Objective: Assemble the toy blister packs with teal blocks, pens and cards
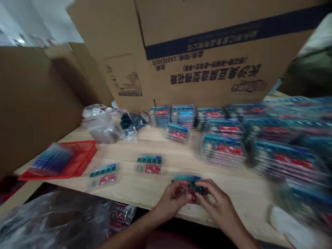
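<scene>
Close to the front edge of the table, both my hands meet over a small clear plastic case [188, 177] with a teal and blue strip along its top and red inside. My left hand [169, 199] is closed at its near left side, fingertips by the red part. On the other side my right hand [218, 200] has thumb and fingers pinched by a dark teal piece [199, 190]. Fingers cover much of the case, and motion blurs it. Two similar cases, one nearer [149, 164] and one farther left [103, 175], lie flat on the wood.
A red basket [86, 157] with blue-and-clear pieces stands left, plastic bags [102, 126] behind it. Stacked cases [223, 148] fill the right side and back. A large cardboard box [160, 81] walls off the rear. Clear plastic wrap [49, 221] hangs below the front edge [121, 199].
</scene>
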The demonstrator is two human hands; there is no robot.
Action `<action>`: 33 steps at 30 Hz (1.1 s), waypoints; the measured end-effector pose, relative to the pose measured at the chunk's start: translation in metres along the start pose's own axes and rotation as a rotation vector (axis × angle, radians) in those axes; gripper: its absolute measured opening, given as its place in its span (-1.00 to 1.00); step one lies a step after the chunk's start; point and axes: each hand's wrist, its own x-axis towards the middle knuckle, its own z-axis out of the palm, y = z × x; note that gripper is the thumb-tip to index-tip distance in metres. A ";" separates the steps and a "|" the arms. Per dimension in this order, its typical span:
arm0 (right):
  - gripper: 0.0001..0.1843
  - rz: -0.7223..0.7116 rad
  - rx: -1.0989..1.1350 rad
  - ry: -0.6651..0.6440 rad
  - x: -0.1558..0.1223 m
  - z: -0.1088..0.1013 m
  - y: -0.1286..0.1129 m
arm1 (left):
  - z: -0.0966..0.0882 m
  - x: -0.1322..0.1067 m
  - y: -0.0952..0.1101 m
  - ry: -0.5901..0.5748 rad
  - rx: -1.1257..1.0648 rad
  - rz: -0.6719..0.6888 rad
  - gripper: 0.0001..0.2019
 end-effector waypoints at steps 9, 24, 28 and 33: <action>-0.63 -0.180 -0.060 0.000 0.009 0.056 -0.025 | -0.045 0.003 0.011 0.321 -0.234 -0.033 -0.68; -0.33 0.059 -0.317 -0.241 -0.003 -0.011 0.019 | -0.176 0.035 0.014 0.218 1.208 0.287 -0.47; 0.01 0.079 -0.392 -0.639 0.015 -0.006 0.018 | -0.156 0.022 -0.019 0.216 1.287 0.273 -0.44; -0.04 0.000 -0.339 -0.697 0.023 -0.007 0.028 | -0.170 -0.004 -0.002 0.339 1.284 0.395 -0.49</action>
